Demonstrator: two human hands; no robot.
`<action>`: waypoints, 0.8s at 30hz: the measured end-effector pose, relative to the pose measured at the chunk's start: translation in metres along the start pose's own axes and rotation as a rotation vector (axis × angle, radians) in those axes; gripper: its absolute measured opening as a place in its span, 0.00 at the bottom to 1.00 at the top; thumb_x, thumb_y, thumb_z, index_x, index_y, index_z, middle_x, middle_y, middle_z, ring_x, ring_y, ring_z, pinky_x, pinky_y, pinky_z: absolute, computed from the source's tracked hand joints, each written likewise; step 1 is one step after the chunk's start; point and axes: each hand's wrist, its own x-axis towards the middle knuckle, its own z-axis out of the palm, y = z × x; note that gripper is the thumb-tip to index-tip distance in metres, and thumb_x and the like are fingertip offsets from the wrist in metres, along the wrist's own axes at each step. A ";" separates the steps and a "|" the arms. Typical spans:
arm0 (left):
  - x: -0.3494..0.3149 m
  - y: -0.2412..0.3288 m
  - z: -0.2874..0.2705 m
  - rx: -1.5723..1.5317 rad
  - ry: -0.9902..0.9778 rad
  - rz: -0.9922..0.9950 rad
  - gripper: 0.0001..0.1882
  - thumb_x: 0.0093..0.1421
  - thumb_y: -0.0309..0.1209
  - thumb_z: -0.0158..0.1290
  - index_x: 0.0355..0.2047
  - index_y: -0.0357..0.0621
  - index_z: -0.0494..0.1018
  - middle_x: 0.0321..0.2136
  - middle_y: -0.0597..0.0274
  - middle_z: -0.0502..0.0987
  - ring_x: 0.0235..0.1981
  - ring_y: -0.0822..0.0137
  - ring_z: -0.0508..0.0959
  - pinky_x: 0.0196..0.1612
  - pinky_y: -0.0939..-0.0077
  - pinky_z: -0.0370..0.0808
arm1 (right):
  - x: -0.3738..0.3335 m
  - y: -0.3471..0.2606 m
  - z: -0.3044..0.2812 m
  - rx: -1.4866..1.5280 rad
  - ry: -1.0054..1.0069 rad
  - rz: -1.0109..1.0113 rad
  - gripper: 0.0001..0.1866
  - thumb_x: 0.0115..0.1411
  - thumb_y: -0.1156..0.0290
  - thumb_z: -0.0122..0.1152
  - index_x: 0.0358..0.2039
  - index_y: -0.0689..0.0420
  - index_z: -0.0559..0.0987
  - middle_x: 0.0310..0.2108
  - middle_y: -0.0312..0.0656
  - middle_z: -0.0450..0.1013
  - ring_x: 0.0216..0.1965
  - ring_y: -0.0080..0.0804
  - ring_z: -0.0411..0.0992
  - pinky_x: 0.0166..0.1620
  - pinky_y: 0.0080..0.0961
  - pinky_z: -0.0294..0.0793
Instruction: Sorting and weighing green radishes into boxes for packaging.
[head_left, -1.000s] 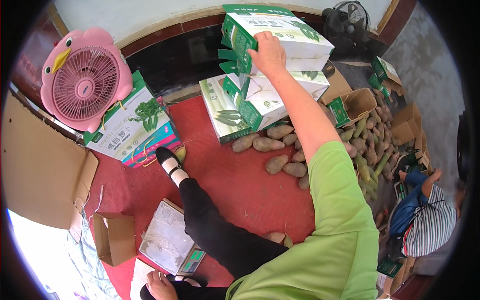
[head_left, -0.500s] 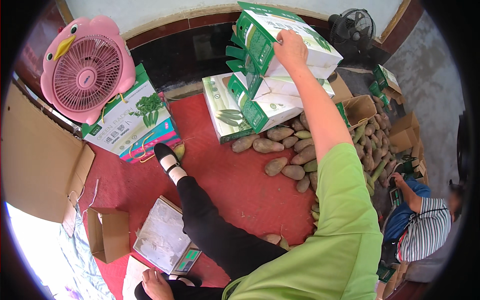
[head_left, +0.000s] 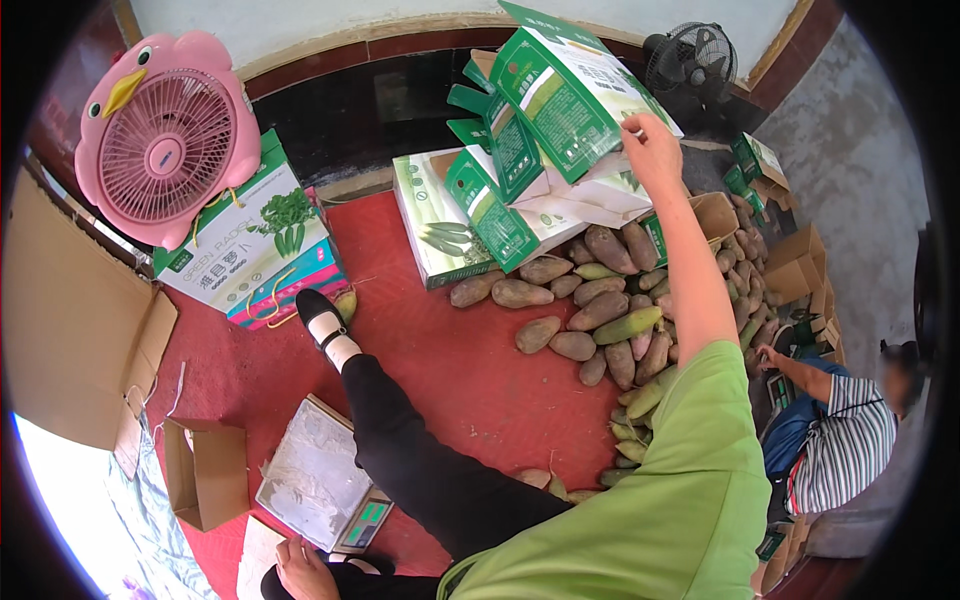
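My right hand (head_left: 652, 152) reaches far forward and pinches the edge of a green and white printed carton (head_left: 566, 98), which is tilted with its flaps loose. Under it lie more green and white cartons (head_left: 432, 212), some partly unfolded. Just to the right and nearer is a heap of brownish-green radishes (head_left: 598, 308), partly hidden by my right arm. My left hand (head_left: 303, 572) rests on my leg at the lower edge, holding nothing, its fingers loosely laid out. Beside it stands a flat scale (head_left: 312, 470) with a lit green display.
A pink bird-shaped fan (head_left: 166, 150) stands at the left before a printed carton (head_left: 236, 258). An open brown box (head_left: 206, 474) is near the scale. A black fan (head_left: 692, 62) stands at the back. On the right another person (head_left: 846, 436) sits by the heap among brown boxes (head_left: 798, 262).
The carton in my right hand has turned and tilted, showing more of its green side. My right hand has shifted right and slightly nearer. My left hand stays on my leg.
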 end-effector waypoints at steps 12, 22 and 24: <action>-0.003 -0.004 0.000 0.013 0.006 0.007 0.08 0.56 0.27 0.52 0.35 0.38 0.75 0.35 0.53 0.73 0.36 0.49 0.75 0.37 0.58 0.71 | -0.023 0.050 -0.035 -0.081 -0.041 0.098 0.08 0.51 0.74 0.59 0.33 0.53 0.79 0.32 0.38 0.76 0.33 0.36 0.74 0.39 0.33 0.72; -0.003 -0.005 0.004 0.024 0.003 0.008 0.07 0.56 0.27 0.53 0.35 0.39 0.75 0.34 0.54 0.73 0.35 0.50 0.76 0.36 0.59 0.71 | -0.019 -0.037 0.041 -0.007 -0.208 -0.052 0.17 0.53 0.69 0.61 0.45 0.53 0.77 0.31 0.41 0.76 0.35 0.42 0.74 0.41 0.37 0.72; -0.003 -0.003 0.003 0.029 -0.006 -0.015 0.07 0.56 0.27 0.53 0.35 0.39 0.75 0.34 0.54 0.73 0.35 0.50 0.76 0.36 0.59 0.71 | -0.014 -0.058 0.065 0.009 -0.335 0.003 0.21 0.53 0.66 0.61 0.49 0.52 0.74 0.37 0.43 0.76 0.39 0.44 0.74 0.44 0.39 0.72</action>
